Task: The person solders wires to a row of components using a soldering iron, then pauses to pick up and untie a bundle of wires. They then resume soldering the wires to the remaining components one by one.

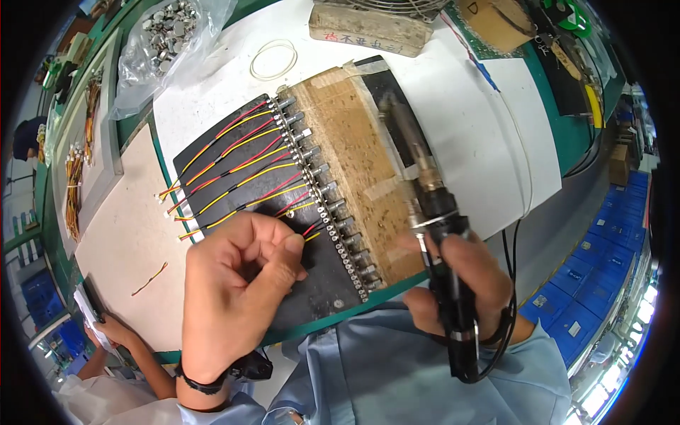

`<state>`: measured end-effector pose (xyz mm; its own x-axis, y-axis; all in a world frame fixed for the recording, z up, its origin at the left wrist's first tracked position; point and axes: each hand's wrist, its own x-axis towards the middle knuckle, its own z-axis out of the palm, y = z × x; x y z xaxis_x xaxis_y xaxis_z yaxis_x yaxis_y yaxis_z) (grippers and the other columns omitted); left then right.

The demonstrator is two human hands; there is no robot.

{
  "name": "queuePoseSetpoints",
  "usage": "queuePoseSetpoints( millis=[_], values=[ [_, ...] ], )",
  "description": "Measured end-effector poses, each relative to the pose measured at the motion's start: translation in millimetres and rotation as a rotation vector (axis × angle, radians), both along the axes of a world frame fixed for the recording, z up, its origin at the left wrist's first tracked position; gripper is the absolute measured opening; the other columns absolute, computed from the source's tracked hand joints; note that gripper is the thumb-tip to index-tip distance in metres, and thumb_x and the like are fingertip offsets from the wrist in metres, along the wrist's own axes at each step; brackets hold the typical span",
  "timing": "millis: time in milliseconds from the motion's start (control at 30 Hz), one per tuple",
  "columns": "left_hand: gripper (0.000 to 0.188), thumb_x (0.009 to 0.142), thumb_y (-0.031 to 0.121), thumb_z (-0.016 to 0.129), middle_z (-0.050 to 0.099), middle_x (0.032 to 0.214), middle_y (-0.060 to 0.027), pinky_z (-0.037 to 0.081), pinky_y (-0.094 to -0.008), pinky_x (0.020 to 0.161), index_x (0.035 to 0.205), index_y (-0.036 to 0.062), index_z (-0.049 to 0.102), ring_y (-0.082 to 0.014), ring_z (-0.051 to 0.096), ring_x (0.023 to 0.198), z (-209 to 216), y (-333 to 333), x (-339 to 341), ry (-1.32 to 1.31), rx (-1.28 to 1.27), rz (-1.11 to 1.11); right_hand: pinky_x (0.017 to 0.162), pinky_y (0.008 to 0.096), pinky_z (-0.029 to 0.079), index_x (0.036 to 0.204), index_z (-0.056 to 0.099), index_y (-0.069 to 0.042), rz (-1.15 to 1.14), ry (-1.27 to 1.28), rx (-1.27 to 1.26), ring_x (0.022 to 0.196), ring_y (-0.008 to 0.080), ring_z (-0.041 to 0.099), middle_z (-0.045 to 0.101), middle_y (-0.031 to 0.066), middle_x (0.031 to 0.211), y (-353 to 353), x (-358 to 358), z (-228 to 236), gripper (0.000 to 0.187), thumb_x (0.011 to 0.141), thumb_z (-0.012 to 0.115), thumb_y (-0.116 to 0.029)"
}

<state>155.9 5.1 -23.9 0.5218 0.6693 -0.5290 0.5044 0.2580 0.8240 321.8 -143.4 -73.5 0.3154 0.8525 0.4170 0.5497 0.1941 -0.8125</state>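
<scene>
In the middle, a row of small metal parts with shafts (327,188) runs along the edge of a wooden block (354,134). Several red, yellow and black wires (244,188) with white end connectors run leftward from the upper parts over a black board (297,290). My left hand (237,273) is closed in a pinch on a short set of red and yellow wires (310,232), whose ends point at the row. Gripped in my right hand (471,276) is a black soldering iron (450,283), its blurred metal tip raised above the block, apart from the parts.
A bag of metal parts (168,35) lies at the back left, near a tray of bundled wires (74,184). A loose wire (150,278) rests on the pale board. Blue bins (574,269) stand at right. At lower left, a co-worker's hand (113,329) holds something white.
</scene>
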Motion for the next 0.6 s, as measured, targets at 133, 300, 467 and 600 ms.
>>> queuePoseSetpoints(
  millis=[133,300,467,600],
  values=[
    [0.01,0.091,0.006,0.06,0.062,0.071,-0.0038,0.046,-0.0185,0.055,0.088,-0.0033,0.058,-0.0056,0.056,0.06,2.5,22.2,12.2,0.084,-0.243,-0.05,0.056,0.0318,0.052,0.111,0.055,0.0,-0.053,-0.047,0.072,0.067,0.0249,0.066,0.064,0.0074,0.072,-1.2,6.0,-5.7,0.052,0.073,0.078,-0.028],
    [0.011,0.089,0.007,0.061,0.064,0.066,-0.0067,0.045,-0.0187,0.047,0.084,-0.0021,0.059,-0.0079,0.057,0.052,-2.5,23.9,18.0,0.092,-0.278,-0.029,0.056,0.0329,0.052,0.103,0.055,-0.002,-0.049,-0.072,0.214,0.068,0.0247,0.068,0.062,0.0036,0.067,-2.4,10.3,-12.8,0.053,0.078,0.072,-0.046],
    [0.01,0.088,0.005,0.06,0.064,0.066,-0.0079,0.046,-0.0186,0.046,0.082,-0.0032,0.059,-0.0084,0.058,0.05,-0.5,30.0,20.1,0.13,-0.303,-0.003,0.05,0.0331,0.046,0.099,0.052,-0.006,-0.034,-0.145,0.301,0.057,0.0231,0.062,0.057,0.0039,0.068,-2.4,10.3,-25.1,0.054,0.085,0.056,-0.058],
    [0.009,0.087,0.002,0.061,0.064,0.065,-0.0083,0.047,-0.0188,0.045,0.082,-0.0043,0.059,-0.009,0.058,0.05,-0.5,33.0,20.8,0.148,-0.346,-0.005,0.051,0.0328,0.047,0.097,0.052,-0.007,0.011,-0.155,0.247,0.058,0.0216,0.062,0.05,0.0007,0.062,-3.2,10.5,-23.4,0.052,0.085,0.057,-0.057]
  ],
)
